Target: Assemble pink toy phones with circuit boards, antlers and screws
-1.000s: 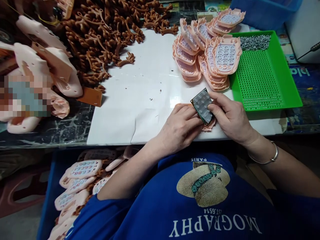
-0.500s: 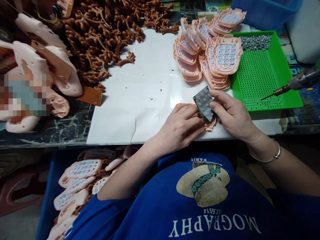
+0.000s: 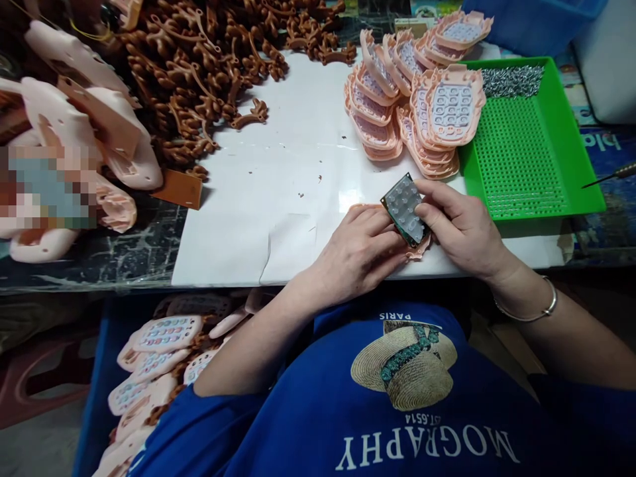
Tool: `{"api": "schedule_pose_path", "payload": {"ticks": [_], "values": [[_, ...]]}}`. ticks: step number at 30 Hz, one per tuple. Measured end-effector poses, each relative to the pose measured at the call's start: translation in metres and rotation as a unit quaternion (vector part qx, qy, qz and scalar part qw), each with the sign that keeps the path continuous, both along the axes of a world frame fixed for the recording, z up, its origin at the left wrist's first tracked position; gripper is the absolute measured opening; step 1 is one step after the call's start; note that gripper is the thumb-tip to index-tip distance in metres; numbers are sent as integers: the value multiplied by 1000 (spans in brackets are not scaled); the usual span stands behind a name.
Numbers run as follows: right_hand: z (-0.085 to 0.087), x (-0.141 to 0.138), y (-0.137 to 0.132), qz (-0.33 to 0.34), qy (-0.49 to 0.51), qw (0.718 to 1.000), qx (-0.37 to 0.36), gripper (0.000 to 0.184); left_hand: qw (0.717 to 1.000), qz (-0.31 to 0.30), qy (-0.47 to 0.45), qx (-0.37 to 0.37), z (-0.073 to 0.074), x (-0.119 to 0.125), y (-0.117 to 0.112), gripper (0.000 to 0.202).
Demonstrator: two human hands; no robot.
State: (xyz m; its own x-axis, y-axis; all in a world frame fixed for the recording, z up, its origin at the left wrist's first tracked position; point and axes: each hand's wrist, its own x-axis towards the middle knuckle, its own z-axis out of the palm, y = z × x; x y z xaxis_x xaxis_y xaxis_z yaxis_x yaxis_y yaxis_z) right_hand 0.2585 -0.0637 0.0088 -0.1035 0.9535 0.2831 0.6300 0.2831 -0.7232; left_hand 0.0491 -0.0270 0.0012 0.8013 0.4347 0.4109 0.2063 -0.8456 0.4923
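Right fingers: thumb on the keypad face and index finger at the upper edge, the right hand [image 3: 467,232] pinches a dark green circuit board with a grey, translucent, domed keypad sheet [image 3: 405,207].
Left fingers: curled, close together, with tips hidden behind the board; the left hand [image 3: 355,252] lies over a peach-pink plastic shell [image 3: 420,250], and I cannot tell whether it grips or only rests.
Board: tilted, keypad face up, between the two hands, above the mostly covered shell at the near edge of the white work sheet [image 3: 278,165].
Stacked shells: peach-pink plastic shells with pale lilac keypad insets [image 3: 453,109] lean in overlapping piles beyond the hands.
Green tray: right of the piles stands a bright green plastic tray with a perforated-looking floor [image 3: 527,152], small silver metal screws [image 3: 514,81] heaped at its far end.
Driver: a thin dark driver bit [image 3: 609,175] hangs over the tray's right side.
Brown heap: glossy brown moulded plastic pieces [image 3: 199,66] cover the sheet's far left.
Below: rounded pink plastic casings with coloured keys [image 3: 169,333] fill a blue crate [image 3: 92,397].
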Motion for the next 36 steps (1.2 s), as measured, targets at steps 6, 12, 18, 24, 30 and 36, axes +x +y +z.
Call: {"api": "schedule_pose_path", "payload": {"ticks": [6, 12, 18, 24, 30, 36], "values": [[-1, -1, -1, -5, -27, 999, 39, 35, 1000, 0, -3, 5, 0, 0, 0, 24], [-2, -1, 2, -14, -21, 999, 22, 35, 1000, -4, -6, 5, 1, 1, 0, 22], [0, -3, -3, -27, -20, 999, 27, 32, 1000, -5, -4, 1, -1, -1, 1, 22], [-3, -3, -1, -23, -33, 998, 44, 31, 1000, -14, -26, 8, -3, 1, 2, 17], [3, -2, 3, 5, -70, 997, 45, 23, 998, -17, -52, -9, 5, -10, 0, 18], [10, 1, 9, 53, -129, 989, 57, 17, 988, 122, -89, -32, -1, -43, 1, 57]]}}
